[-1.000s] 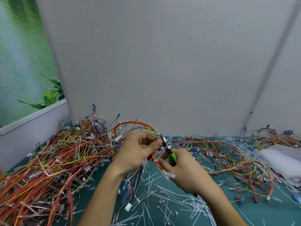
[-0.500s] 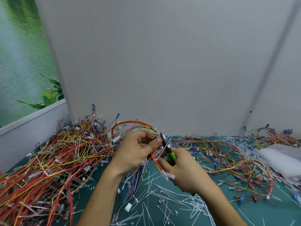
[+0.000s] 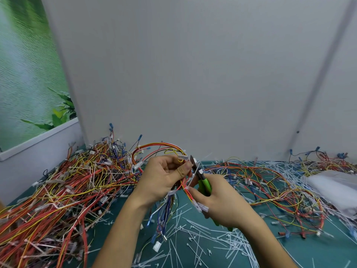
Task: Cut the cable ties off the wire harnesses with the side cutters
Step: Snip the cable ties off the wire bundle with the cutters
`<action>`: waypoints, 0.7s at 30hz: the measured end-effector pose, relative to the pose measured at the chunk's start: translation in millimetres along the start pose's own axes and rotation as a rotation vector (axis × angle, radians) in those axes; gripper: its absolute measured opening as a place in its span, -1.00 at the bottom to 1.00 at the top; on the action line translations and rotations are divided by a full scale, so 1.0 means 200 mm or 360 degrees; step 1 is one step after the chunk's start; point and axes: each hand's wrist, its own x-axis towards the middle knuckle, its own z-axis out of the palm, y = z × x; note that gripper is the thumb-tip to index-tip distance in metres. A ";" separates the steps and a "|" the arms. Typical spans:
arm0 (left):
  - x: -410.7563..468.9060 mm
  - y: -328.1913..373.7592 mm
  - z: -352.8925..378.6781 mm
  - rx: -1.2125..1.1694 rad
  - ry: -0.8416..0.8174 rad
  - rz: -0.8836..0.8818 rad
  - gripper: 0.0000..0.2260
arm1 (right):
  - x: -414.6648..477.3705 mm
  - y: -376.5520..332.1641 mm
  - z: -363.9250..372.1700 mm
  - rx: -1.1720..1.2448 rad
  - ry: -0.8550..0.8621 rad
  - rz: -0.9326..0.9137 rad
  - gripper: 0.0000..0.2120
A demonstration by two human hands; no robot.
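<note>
Above the green table (image 3: pixel 318 252), close in front of me, my left hand (image 3: pixel 164 176) holds a wire harness (image 3: pixel 154 147). My fingers are curled round its red, orange and yellow strands and my thumb is pressed on top. The loop arches up behind my knuckles, and loose ends with blue and white plugs hang below my wrist. My right hand (image 3: pixel 222 202) is wrapped tight round the green handles of the side cutters (image 3: pixel 203 183), whose head points up and left, just beside my left thumb. A white cable tie (image 3: pixel 193 176) slants across the cutter head; whether the blades are biting it I cannot tell. To my left a big heap of harnesses (image 3: pixel 67 186), with white ties on them, lies piled against the wall (image 3: pixel 193 74). To my right a looser spread of harnesses (image 3: pixel 270 182) lies flat. White cut ties (image 3: pixel 202 238) litter the table beneath my 2 forearms. A white bundle (image 3: pixel 336 188) sits at the far right edge, and a leafy green picture (image 3: pixel 29 74) hangs at the left.
</note>
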 end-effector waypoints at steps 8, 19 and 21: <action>-0.01 0.04 0.02 -0.0128 -0.0035 -0.0061 -0.93 | 0.02 0.05 0.03 -0.0042 0.0136 -0.0118 -0.81; -0.02 0.04 0.09 -0.0183 0.0095 -0.0137 -0.80 | 0.04 0.05 0.08 -0.0048 0.0427 -0.0042 -0.57; -0.01 0.03 0.10 -0.0226 0.0132 -0.0118 -0.81 | 0.05 0.06 0.08 -0.0018 0.0442 -0.0067 -0.61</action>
